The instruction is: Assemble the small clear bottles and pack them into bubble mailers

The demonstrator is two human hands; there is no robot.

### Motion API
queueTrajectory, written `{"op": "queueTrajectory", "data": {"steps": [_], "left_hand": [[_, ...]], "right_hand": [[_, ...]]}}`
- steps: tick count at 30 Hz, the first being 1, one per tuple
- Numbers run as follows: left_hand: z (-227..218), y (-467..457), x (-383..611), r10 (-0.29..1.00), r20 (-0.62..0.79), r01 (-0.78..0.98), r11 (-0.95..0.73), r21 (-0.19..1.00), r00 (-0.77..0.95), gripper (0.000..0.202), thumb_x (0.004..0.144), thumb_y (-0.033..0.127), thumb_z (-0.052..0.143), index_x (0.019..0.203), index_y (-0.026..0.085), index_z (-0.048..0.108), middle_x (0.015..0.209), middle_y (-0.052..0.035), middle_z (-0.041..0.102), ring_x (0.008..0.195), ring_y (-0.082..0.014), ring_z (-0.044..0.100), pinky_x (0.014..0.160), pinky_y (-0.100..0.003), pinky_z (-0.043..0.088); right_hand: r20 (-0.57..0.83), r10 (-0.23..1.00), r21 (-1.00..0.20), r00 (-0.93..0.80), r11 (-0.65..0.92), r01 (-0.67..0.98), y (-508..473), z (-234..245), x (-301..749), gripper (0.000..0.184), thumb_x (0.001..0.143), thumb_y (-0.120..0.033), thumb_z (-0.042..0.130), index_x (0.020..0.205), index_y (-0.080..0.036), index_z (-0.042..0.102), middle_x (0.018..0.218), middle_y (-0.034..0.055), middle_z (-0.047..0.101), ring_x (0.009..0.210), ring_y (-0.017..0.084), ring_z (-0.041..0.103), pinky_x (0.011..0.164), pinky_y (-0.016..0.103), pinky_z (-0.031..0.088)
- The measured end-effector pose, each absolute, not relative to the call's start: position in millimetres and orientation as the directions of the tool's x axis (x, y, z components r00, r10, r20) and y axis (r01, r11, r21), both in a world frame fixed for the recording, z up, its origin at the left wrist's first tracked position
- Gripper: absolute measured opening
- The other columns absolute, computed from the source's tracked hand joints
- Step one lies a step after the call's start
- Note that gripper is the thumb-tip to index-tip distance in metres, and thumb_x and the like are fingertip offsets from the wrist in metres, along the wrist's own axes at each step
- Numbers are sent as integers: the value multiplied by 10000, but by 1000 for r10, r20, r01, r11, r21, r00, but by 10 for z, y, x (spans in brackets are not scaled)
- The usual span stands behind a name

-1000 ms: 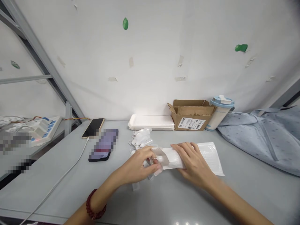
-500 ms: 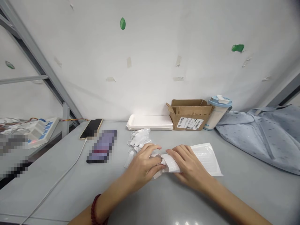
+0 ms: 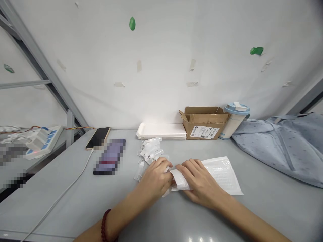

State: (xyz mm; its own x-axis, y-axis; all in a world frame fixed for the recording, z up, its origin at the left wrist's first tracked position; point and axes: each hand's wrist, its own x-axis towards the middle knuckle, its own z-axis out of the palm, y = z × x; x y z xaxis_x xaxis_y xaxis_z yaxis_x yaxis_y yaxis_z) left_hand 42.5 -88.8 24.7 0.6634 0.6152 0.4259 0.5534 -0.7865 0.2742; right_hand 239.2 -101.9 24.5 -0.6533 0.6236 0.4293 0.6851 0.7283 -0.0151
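A white bubble mailer (image 3: 225, 174) lies on the grey table, its mouth end turned left. My right hand (image 3: 200, 179) is closed over that end, thumb and fingers gripping it near the opening. At the mouth, my left hand (image 3: 156, 178) has its fingers curled in, with the tips partly hidden by the mailer; what they hold cannot be made out. A bit of white flap shows beneath the left fingers. Just behind the left hand is a pile of small white pieces with thin loops (image 3: 151, 148).
Behind stand a stack of white mailers (image 3: 161, 131), an open cardboard box (image 3: 207, 126) and a cup with a blue lid (image 3: 234, 121). Grey-blue fabric (image 3: 277, 144) lies right. Left are a phone (image 3: 98, 138) on a white cable (image 3: 64, 193) and a purple blurred item (image 3: 111, 156).
The left fingers have moved slightly down and left at the mailer's mouth, and the white bit between them no longer shows clearly. The mailer's far end has shifted slightly toward me.
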Motion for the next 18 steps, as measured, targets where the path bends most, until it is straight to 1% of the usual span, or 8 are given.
{"op": "queueTrajectory", "data": {"steps": [1,3,6,10,13,15,18], "left_hand": [[263,-898,431,621,423,541,-783,307,659,189,835,108,479,759,159,645,999,-93,601,978,-233,485,809,-385,461],[312,-920,440,646,407,504,-761,408,646,183,839,112,478,778,163,642,966,-78,605,971,-214,486,826,-359,454],[398,-946,443,687,381,447,-707,549,619,206,874,142,446,788,166,632,942,-65,610,984,-194,482,848,-326,442],[487,-957,421,711,368,390,-660,642,598,290,912,194,382,771,170,634,971,-75,617,1014,-201,484,891,-343,422],[549,-966,392,752,267,380,-564,733,602,330,919,223,365,762,174,651,1063,-70,603,1092,-207,465,952,-345,396],[578,-974,378,768,218,394,-524,755,602,345,921,210,347,774,186,657,1159,-53,567,1171,-208,414,996,-350,368],[567,-985,371,743,196,437,-562,702,640,333,919,183,336,782,201,640,1267,-28,499,1258,-209,320,1032,-371,340]], "right_hand": [[429,625,-18,-652,728,685,-1015,250,2393,341,758,-149,500,1099,-137,500,889,93,528,808,233,456,689,356,352],[432,632,-30,-643,723,690,-1005,264,2401,357,755,-145,503,1112,-136,491,900,96,528,815,234,455,700,359,357],[452,641,-46,-620,711,702,-994,283,2420,375,752,-140,504,1125,-131,480,909,100,527,826,235,456,717,364,366],[465,637,-51,-615,713,699,-987,304,2441,393,737,-129,510,1128,-136,474,904,94,527,825,233,464,713,358,374],[476,643,-67,-600,707,704,-986,324,2451,392,743,-134,504,1133,-140,470,906,93,530,819,230,464,704,356,378],[488,642,-76,-592,706,704,-990,331,2454,388,749,-139,505,1135,-138,468,909,95,532,819,232,464,703,357,377],[470,630,-71,-618,725,685,-1002,318,2446,415,745,-138,510,1156,-126,455,920,101,532,824,237,459,707,365,373]]}}
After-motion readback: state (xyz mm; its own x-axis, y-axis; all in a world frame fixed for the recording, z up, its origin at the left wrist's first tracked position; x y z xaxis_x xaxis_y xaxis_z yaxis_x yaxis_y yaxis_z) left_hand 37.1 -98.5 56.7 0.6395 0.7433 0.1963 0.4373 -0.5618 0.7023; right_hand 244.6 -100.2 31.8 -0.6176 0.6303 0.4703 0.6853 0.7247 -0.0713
